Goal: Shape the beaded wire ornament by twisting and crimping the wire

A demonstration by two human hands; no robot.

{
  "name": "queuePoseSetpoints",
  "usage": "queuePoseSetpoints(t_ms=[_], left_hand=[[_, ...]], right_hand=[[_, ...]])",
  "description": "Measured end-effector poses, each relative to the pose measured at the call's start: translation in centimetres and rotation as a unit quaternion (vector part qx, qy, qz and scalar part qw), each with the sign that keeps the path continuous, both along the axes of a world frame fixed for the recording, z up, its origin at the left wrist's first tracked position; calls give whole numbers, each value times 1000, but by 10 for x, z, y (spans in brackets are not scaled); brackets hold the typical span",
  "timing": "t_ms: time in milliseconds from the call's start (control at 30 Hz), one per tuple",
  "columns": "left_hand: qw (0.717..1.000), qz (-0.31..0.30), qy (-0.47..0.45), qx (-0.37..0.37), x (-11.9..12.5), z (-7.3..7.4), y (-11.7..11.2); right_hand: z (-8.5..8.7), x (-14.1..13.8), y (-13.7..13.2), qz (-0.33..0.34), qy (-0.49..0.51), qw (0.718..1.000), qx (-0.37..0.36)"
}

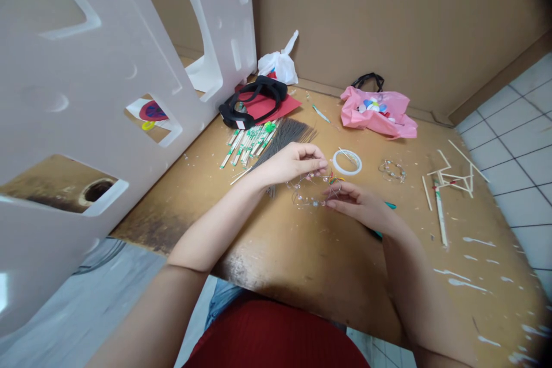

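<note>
A loop of thin wire strung with small clear and pinkish beads is held between my two hands above the wooden table. My left hand pinches its upper edge, thumb and fingers together. At the loop's right side, my right hand has its thumb and fingers closed on the wire. Small red and yellow bits show just above my right fingertips. Beneath the right hand lies a green-handled tool, mostly covered, so its kind is hidden. A white ring-shaped spool rests behind the right hand.
A second beaded wire loop and a thin-stick frame lie right. Dark thin rods, wrapped chopsticks and a black head strap lie behind my left hand. A pink bag holds bottle caps. A white plastic panel stands left.
</note>
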State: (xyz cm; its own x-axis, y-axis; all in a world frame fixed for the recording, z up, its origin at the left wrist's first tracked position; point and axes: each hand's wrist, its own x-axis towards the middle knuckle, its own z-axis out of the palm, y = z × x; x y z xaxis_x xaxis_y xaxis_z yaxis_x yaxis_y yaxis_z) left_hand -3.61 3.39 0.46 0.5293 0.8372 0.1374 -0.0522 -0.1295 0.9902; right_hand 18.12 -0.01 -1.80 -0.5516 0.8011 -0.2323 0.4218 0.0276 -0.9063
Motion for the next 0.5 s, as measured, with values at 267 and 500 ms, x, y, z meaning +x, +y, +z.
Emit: queuePoseSetpoints(t_ms=[267, 500], left_hand=[[1000, 4, 10, -1, 0, 1, -1], [1000, 3, 21, 2, 0, 2, -1]], right_hand=[[2, 0, 0, -1, 1, 1000, 0], [1, 0, 0, 1, 1, 1000, -4]])
